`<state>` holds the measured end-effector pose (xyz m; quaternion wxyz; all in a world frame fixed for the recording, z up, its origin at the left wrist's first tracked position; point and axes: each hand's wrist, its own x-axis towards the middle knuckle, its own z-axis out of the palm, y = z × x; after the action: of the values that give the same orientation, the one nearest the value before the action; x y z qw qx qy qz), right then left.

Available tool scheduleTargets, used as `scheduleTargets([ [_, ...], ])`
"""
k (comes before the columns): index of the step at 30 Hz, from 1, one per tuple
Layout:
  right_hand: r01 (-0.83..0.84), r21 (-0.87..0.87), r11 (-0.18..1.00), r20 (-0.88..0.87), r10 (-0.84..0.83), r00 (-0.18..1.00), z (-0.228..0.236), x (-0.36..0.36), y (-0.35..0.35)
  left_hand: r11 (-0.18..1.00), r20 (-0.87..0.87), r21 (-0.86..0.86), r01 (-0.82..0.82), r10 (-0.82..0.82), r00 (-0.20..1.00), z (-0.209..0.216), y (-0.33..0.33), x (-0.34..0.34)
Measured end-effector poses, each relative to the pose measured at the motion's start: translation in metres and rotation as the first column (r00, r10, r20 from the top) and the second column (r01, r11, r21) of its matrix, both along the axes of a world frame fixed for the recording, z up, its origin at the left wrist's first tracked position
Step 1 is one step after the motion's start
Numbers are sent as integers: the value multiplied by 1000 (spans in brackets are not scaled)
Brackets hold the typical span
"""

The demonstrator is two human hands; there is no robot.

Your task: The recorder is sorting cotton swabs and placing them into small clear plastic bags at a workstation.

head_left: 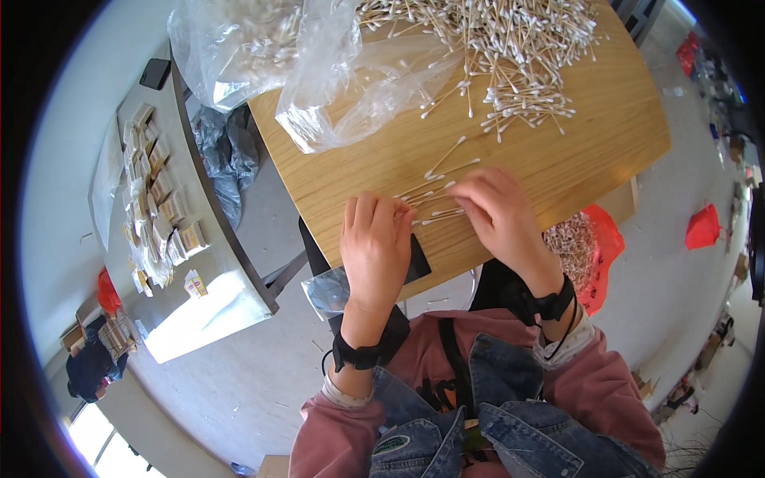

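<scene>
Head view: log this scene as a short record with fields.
left hand: flat on the table edge, over a black card
right hand: fingers down on a few loose swabs
swab heap: spread over the far part of the table
table: round, light wood
plastic bags: clear, crumpled, far left of the table
side bench: grey, to the left, carrying rows of small boxes
red bag: below the table edge at right, with swabs inside

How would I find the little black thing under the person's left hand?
Look at the wooden table, at its near edge. There the left hand rests on a flat black square. It is the only dark thing there; the cotton swabs beside it are pale and thin.
</scene>
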<state>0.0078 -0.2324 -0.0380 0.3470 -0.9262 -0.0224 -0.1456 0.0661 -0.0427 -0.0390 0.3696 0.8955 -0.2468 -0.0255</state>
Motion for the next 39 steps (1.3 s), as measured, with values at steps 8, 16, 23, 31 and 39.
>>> scheduleTargets([
  [8,-93,-105,990,4,94,996,9,26,-8,996,77,34,79,-81,994,8,14,-26],
  [16,-186,-234,954,-23,186,982,14,27,-19,998,40,55,-7,5,999,5,-7,-30],
  [23,215,-255,943,-239,-277,930,59,-106,-85,991,131,105,86,-100,986,-2,-21,-14],
  [31,436,-458,775,-500,-630,594,39,-279,-141,982,147,54,179,-185,972,-6,-56,5],
  [39,215,4,977,-124,-213,969,26,-96,-81,991,191,123,44,-68,979,-1,-16,-10],
])
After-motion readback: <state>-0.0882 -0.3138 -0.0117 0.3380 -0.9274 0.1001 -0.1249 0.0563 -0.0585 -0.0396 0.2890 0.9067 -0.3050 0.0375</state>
